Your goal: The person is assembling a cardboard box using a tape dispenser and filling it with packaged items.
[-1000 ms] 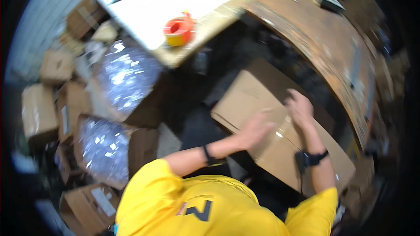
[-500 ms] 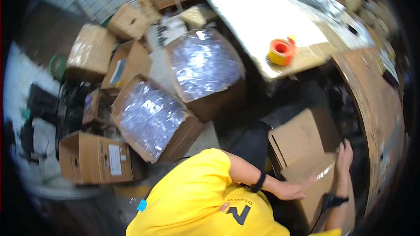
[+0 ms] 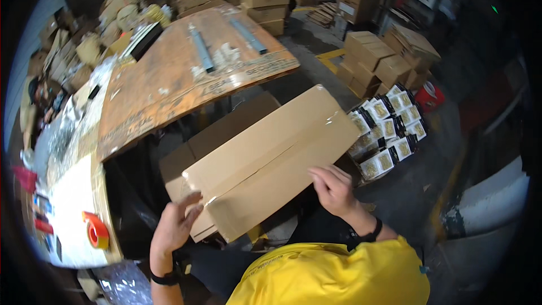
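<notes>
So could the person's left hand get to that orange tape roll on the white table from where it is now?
Probably yes. The left hand rests on the near corner of the taped cardboard box, and the orange tape roll sits at the edge of the white table just to its left, with nothing visible in between.

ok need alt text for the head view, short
Seen from above, a person in a yellow shirt presses both hands on a taped, closed cardboard box: left hand at its near corner, right hand on its near edge. Around it lie a brown board, stacked cartons and an orange tape roll.
</notes>
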### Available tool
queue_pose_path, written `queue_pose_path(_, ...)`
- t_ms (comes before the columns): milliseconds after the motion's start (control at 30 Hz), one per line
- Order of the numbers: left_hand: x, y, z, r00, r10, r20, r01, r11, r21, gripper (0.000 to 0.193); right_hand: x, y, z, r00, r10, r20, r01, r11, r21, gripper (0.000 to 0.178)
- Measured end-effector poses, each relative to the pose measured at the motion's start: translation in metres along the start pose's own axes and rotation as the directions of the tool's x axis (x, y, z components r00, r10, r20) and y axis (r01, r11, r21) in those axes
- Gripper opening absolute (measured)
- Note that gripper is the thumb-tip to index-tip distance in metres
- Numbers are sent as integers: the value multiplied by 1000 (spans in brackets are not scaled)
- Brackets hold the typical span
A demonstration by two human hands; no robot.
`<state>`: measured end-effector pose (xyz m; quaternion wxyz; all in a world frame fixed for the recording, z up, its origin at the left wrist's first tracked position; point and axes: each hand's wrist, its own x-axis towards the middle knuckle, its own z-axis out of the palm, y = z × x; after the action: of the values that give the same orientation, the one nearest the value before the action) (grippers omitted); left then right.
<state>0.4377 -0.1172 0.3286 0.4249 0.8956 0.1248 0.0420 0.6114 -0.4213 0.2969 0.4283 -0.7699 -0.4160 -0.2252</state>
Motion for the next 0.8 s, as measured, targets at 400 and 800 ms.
queue_pose_path(400, 354, 142, 198, 926, 243, 289, -350, 840, 415, 52, -80, 174, -11, 531, 799, -283, -548, 578, 604, 55)
queue_pose_path(800, 422, 131, 268, 813, 195, 549, -121, 978, -168, 19, -54, 206, -4, 436, 888, -148, -496, 374, 784, 37)
